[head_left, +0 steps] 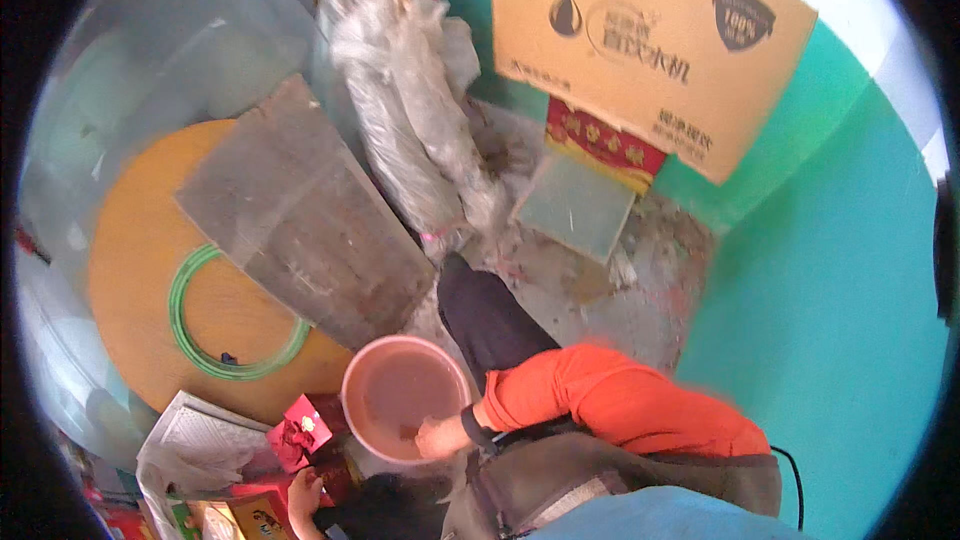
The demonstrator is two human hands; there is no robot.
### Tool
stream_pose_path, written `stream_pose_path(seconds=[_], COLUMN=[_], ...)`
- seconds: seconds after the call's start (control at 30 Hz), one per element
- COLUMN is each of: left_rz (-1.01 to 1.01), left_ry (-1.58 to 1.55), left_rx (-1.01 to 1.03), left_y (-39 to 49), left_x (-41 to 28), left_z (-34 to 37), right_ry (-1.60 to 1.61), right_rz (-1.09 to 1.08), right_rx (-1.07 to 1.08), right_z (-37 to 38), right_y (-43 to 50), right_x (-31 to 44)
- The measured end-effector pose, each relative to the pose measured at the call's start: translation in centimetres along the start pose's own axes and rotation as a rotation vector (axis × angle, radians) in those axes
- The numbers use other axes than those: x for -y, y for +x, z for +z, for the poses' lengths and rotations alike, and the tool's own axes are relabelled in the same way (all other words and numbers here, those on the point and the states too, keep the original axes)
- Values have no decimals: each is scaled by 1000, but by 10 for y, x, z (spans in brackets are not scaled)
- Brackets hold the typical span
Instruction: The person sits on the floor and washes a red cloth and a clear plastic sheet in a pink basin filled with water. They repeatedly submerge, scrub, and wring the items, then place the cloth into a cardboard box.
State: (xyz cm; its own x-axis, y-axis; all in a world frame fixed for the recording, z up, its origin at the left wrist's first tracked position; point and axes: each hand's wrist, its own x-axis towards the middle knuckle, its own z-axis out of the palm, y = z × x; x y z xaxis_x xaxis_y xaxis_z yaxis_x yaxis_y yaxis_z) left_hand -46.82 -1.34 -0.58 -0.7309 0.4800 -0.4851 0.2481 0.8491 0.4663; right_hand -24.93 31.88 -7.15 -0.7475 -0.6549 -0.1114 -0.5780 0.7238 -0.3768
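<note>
My right hand (437, 438), with a dark band at the wrist, reaches over the near rim of a pink plastic basin (349, 382) that holds murky water (412, 390). The fingertips are at the water, and something small and brownish shows beside them; whether they grip it cannot be told. My left hand (303, 493) is at the lower left, beside red packaging (270, 491). Its fingers are partly hidden, so its hold is unclear. A pink-red box (307, 420) with crumpled dark red material (294, 436) lies just above that hand.
A grey board (300, 217) lies over a round orange-brown panel (127, 255) bearing a coil of green tubing (178, 307). Plastic-wrapped bundles (397, 112) stretch beyond my foot. A large cardboard box (645, 37) stands against the green wall (817, 300), near a square panel (577, 206).
</note>
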Motion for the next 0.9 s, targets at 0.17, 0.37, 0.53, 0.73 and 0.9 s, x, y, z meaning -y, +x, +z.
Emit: stream_pose_path(seconds=[0.17,0.37,0.53,0.73,0.9], left_rz=[14,57,20,306,315], left_ry=[80,53,42,73,119], left_rx=[-54,-99,-52,-379,-490], left_y=[-1,-22,-27,-42,-93], left_x=[7,1,-1,-28,-65], left_z=[3,-2,-7,-16,-31], right_ry=[-27,-44,-305,-173,-59], right_rz=[-87,304,772,545,76], right_rx=[-407,-780,-1135,-1170,-674], right_z=[-49,-175,-205,-188,-181], right_y=[-19,-75,-155,-156,-130], right_x=[-9,-30,-30,26,43])
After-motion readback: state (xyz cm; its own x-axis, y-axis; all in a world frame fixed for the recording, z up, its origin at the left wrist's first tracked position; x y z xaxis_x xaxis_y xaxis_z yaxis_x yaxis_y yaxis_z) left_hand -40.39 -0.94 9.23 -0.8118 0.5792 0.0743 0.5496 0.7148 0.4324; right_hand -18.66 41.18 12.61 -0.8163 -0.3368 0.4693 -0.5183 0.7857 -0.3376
